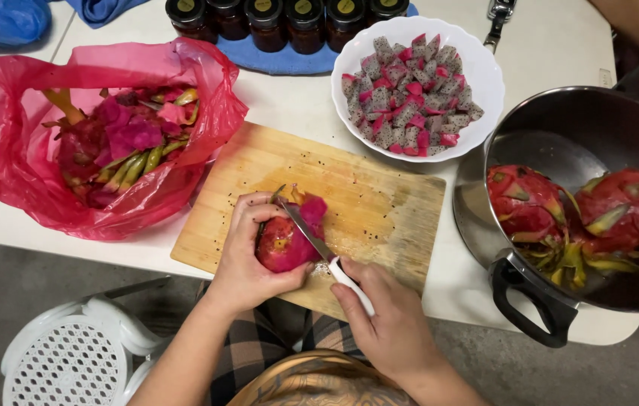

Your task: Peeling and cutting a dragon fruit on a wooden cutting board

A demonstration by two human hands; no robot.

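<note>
The left hand [248,259] is wrapping its fingers tight around a pink dragon fruit [283,242] on the near edge of the wooden cutting board [380,203]. The right hand [387,319] is gripping a white-handled knife [325,252], its blade lying across the fruit. A red bag of peels [34,173] is sitting left of the board.

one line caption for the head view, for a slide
Left hand steadies a dragon fruit on a cutting board while the right hand slices it with a knife.

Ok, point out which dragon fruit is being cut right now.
The dragon fruit over the cutting board, gripped by the left hand with the knife in the right hand against it. The two others sit whole in the steel pot.
</note>
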